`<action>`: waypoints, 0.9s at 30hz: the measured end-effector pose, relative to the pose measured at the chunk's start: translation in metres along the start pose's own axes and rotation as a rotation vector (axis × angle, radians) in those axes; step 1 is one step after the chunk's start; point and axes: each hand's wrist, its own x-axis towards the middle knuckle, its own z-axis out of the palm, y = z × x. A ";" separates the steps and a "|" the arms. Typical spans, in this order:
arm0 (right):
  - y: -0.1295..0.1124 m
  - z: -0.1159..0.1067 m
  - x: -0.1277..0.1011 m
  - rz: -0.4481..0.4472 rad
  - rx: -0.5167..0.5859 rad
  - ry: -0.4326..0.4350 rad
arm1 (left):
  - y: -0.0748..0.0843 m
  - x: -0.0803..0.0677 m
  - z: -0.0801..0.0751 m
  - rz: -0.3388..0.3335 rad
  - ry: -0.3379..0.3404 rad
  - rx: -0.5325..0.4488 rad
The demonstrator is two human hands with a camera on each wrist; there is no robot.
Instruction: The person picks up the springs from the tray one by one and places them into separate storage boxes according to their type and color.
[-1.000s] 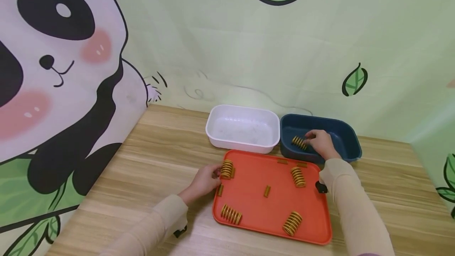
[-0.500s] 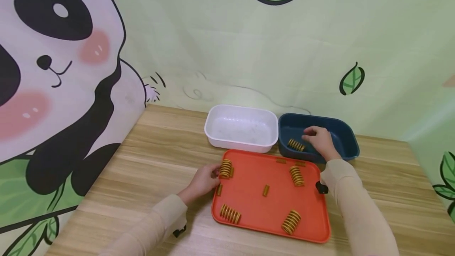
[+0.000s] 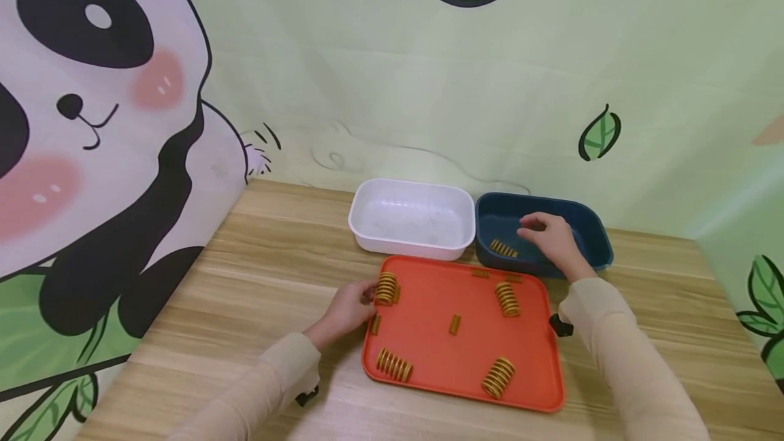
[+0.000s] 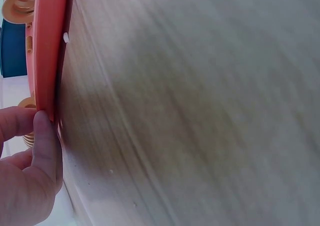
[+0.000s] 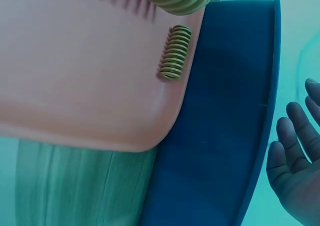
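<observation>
Over at the far right of the wooden bench (image 3: 257, 271), the right hand (image 3: 554, 240) hangs above the dark blue bin (image 3: 597, 240) with its fingers (image 5: 292, 151) loosely spread and holding nothing; the right wrist view shows the same released fingers beside the bin's rim. A yellow coil spring (image 3: 503, 248) lies on the floor of that bin, just left of the hand and apart from it. The left hand (image 3: 346, 308) sits at the left edge of the orange tray (image 3: 429, 352), thumb and fingers (image 4: 47, 146) pinching the tray's rim, as the left wrist view shows from below; a large yellow spring (image 3: 386, 288) stands on the tray right against those fingertips, though whether they touch it cannot be told. On the tray lie three more large springs, one near the front left corner (image 3: 393, 365), one near the front right (image 3: 499, 378) and one toward the back right (image 3: 508, 299), along with small springs: one in the middle (image 3: 454, 324), one by the left rim (image 3: 375, 324), and two at the back edge (image 3: 480, 273), close to the blue bin. A white bin (image 3: 410, 216) stands behind the tray, touching the blue bin's left side. Both sleeves are beige, and panda-and-leaf wallpaper (image 3: 92, 121) backs the bench.
</observation>
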 end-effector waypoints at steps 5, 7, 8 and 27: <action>-0.003 -0.002 -0.007 0.002 -0.018 -0.017 | 0.001 0.000 -0.001 0.009 0.001 0.000; -0.004 -0.002 -0.011 -0.009 -0.022 -0.020 | 0.001 0.000 -0.001 0.007 0.001 -0.001; -0.005 -0.002 -0.013 -0.017 -0.022 -0.022 | 0.002 0.000 -0.001 0.003 0.002 -0.003; -0.015 0.000 -0.040 -0.067 -0.085 -0.017 | 0.002 0.000 -0.001 0.004 0.003 -0.008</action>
